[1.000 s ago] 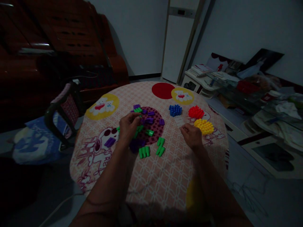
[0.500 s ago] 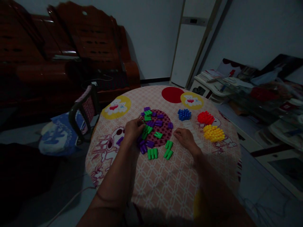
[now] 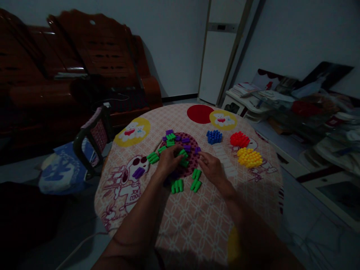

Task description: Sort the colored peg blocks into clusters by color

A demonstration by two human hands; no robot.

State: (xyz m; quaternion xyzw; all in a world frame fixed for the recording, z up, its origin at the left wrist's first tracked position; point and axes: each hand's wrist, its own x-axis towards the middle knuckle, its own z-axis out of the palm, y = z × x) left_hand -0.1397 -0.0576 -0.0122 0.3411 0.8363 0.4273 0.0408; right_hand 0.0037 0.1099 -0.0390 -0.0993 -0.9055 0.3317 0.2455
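My left hand (image 3: 170,162) is over the dark round patch in the middle of the table, fingers bent and pinched at a green toy block (image 3: 183,153) made of joined tubes. My right hand (image 3: 211,168) is a little to the right, its thumb and fingers pressed together; anything between them is too small to make out. Just beyond its fingertips lies a purple block (image 3: 197,150). More green blocks (image 3: 177,186) lie nearer me, others (image 3: 152,158) left of my left hand. Part of the purple and green heap is hidden under that hand.
Blue (image 3: 214,137), red (image 3: 239,139) and yellow (image 3: 249,157) block clusters stand on the right of the patterned tablecloth (image 3: 191,221). One purple block (image 3: 138,172) lies at the left. A chair (image 3: 94,140) stands by the table's left edge, a cluttered cabinet (image 3: 253,101) beyond its right.
My left hand has moved right across the heap onto a green block, uncovering green blocks at its left. My right hand stays near the same spot, fingers still together. The view has shifted slightly.
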